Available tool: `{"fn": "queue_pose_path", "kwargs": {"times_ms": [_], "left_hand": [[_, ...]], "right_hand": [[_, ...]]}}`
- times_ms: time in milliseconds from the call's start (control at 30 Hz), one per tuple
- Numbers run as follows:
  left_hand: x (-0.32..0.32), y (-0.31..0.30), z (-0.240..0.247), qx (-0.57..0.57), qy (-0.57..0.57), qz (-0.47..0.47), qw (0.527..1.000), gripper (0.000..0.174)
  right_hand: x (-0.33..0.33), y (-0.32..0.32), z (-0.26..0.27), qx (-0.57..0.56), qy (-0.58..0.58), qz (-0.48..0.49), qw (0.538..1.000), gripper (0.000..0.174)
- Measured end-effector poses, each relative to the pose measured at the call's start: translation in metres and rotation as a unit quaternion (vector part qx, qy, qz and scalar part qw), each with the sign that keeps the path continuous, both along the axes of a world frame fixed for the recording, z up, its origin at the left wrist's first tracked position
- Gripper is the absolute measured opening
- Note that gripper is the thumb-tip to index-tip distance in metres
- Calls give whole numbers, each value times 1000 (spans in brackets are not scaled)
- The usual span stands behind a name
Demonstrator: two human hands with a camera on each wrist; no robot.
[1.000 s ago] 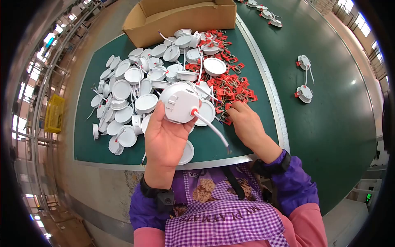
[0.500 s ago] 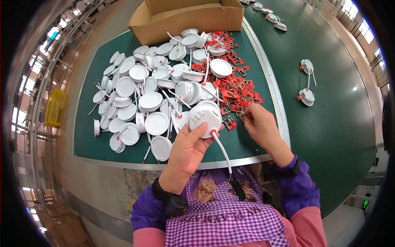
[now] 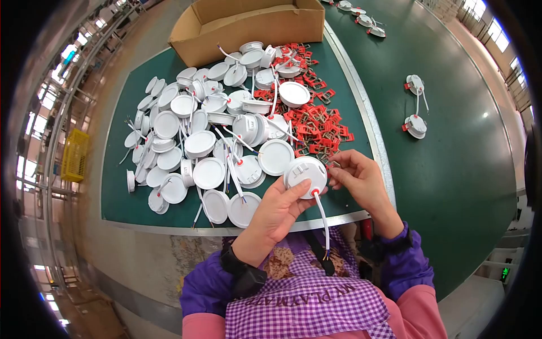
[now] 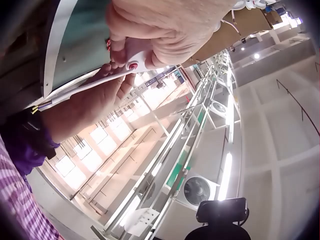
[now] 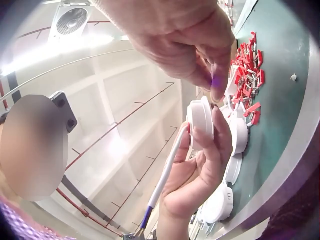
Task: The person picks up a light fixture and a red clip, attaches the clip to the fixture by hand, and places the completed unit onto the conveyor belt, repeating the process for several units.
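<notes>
My left hand [image 3: 275, 213] holds a round white downlight [image 3: 304, 173], thumb over its back and fingers beneath. From a red grommet at its edge, a white cable [image 3: 323, 221] hangs with bare wire ends. Beside the downlight's right edge, my right hand [image 3: 366, 182] pinches a small red spring clip [image 4: 108, 44], mostly hidden by the fingers. In the right wrist view the right fingertips are just above the downlight's rim [image 5: 202, 120]. A pile of red spring clips [image 3: 322, 129] lies beyond the right hand.
Many more white downlights [image 3: 166, 124] are heaped on the green table [image 3: 127, 203], left of the clips. An open cardboard box [image 3: 248, 31] stands at the back. Past a metal edge strip [image 3: 361, 107], a green surface holds two cabled downlights [image 3: 415, 125] with red clips fitted.
My left hand has moved right and toward the body with the downlight, turning its back upward. The right hand has left the clip pile with a clip and come to the downlight's edge.
</notes>
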State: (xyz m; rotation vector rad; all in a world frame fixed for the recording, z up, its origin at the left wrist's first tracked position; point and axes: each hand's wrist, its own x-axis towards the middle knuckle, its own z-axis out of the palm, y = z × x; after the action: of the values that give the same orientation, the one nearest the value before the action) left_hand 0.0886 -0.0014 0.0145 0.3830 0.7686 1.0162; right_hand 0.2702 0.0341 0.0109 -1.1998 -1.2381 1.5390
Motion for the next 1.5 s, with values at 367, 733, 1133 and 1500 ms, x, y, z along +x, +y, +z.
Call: {"fn": "queue_pose_path", "kwargs": {"times_ms": [367, 733, 1133, 1500], "left_hand": [[10, -3, 1, 72, 77, 60, 993, 35], [8, -2, -4, 173, 177, 74, 966, 39], [8, 0, 0, 242, 202, 52, 948, 29], [0, -2, 10, 232, 217, 32, 948, 26]], "right_hand": [[-20, -17, 8, 204, -130, -151, 958, 11], [-28, -31, 11, 314, -211, -108, 919, 12], [-27, -25, 19, 315, -193, -103, 923, 8], [-25, -21, 20, 338, -204, -89, 915, 12]]}}
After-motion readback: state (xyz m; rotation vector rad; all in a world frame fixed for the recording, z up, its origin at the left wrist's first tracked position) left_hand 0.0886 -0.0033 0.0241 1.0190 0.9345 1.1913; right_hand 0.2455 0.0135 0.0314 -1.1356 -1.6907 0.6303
